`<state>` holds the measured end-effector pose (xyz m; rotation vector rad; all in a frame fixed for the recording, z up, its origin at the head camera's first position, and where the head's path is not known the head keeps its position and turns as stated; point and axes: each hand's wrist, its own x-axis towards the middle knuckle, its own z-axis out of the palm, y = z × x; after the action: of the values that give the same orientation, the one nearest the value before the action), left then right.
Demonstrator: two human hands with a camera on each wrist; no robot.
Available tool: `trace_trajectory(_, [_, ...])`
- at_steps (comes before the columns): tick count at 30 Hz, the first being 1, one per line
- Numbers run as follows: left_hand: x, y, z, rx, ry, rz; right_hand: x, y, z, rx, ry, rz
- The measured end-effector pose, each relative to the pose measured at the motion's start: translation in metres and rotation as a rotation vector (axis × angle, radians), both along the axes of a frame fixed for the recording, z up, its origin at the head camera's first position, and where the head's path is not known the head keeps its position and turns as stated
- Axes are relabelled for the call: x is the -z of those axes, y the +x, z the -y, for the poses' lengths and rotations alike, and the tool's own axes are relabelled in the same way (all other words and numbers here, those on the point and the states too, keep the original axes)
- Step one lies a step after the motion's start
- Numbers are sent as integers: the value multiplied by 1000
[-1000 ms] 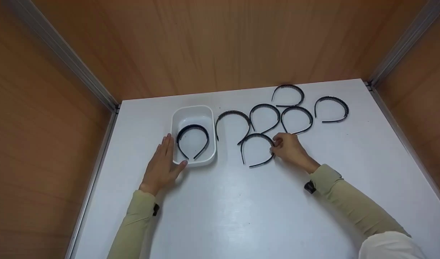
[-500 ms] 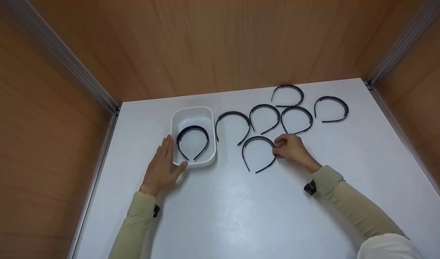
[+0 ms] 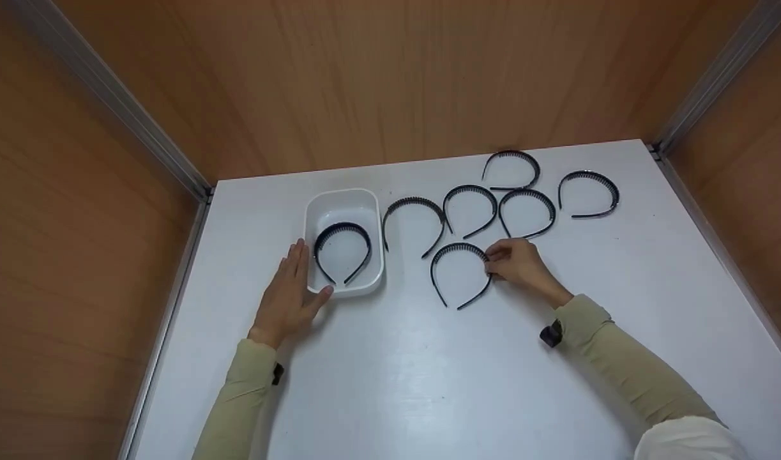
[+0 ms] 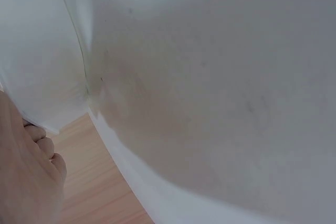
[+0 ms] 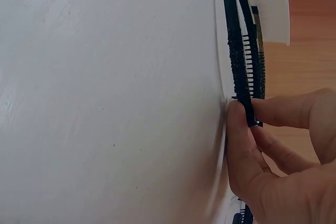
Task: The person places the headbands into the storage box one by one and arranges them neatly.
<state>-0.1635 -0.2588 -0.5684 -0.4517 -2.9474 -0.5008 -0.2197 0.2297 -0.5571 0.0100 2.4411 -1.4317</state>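
My right hand (image 3: 519, 267) pinches the right side of a black toothed headband (image 3: 460, 248) between thumb and fingers. In the right wrist view, the fingertips grip that headband (image 5: 239, 66) edge-on, just over the white table. On the left, my left hand (image 3: 283, 299) lies with straight fingers along the left wall of a white plastic tub (image 3: 376, 275), its thumb at the near corner. Inside the tub rests another black headband (image 3: 343, 226). The left wrist view shows part of the left hand (image 4: 29, 166) beside the white tub wall (image 4: 37, 40).
More black headbands lie on the table behind the held one: one right of the tub (image 3: 414, 200), then a headband (image 3: 470, 188), a headband (image 3: 527, 192), a back headband (image 3: 536, 167) and a far-right headband (image 3: 615, 195). Wooden panels (image 3: 390, 83) stand behind and at both sides.
The held headband has shifted slightly toward me and turned a little, coming apart from the headband behind it. My right hand moved slightly with it; the left hand and tub stay put.
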Motion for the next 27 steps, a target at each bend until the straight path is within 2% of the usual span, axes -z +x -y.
trace_trajectory(18, [3, 1, 0, -1, 3, -1, 0, -3, -1, 33, -33, -9])
trace_trajectory(27, [1, 0, 0, 2, 13, -12, -14, -8, 1, 49, -106, -15])
